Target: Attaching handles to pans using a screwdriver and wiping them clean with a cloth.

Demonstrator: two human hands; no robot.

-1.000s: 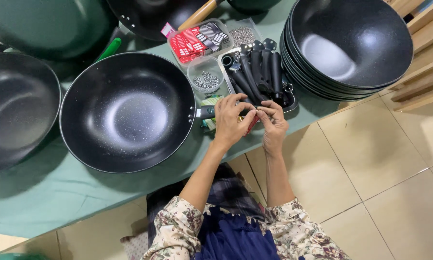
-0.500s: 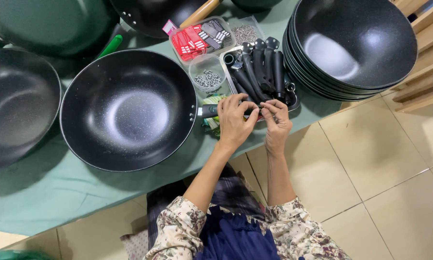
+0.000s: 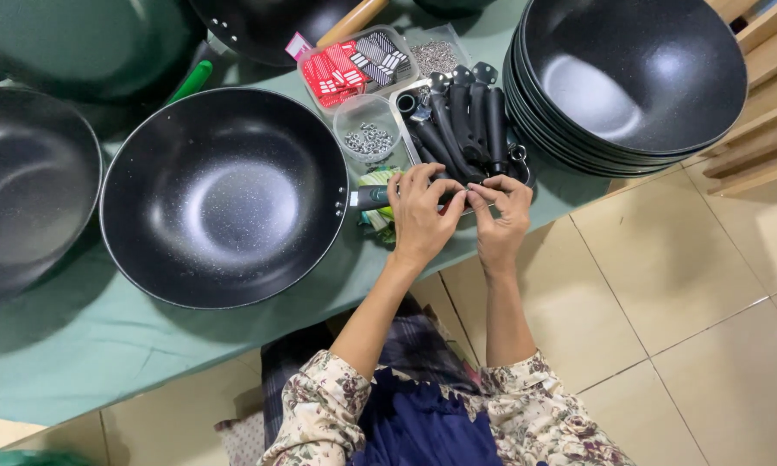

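A black wok (image 3: 224, 197) lies on the green table, its short handle stub pointing right toward my hands. My left hand (image 3: 423, 210) is curled around a black pan handle (image 3: 373, 197) at that stub. My right hand (image 3: 502, 217) pinches the handle's other end, fingertips meeting the left hand's. Just beyond my hands a tray holds several black handles (image 3: 468, 125). A small round tub of metal screws (image 3: 368, 138) stands beside it.
A stack of black woks (image 3: 632, 82) fills the upper right. More dark pans (image 3: 26, 185) sit at the left and back. A clear box of red and black tags (image 3: 350, 60) and a bag of small screws (image 3: 433, 56) lie behind. The table edge (image 3: 233, 345) runs diagonally above the tiled floor.
Both hands stayed at the wok's handle stub, with the fingers shifting slightly around the black handle. The view drew a little closer.
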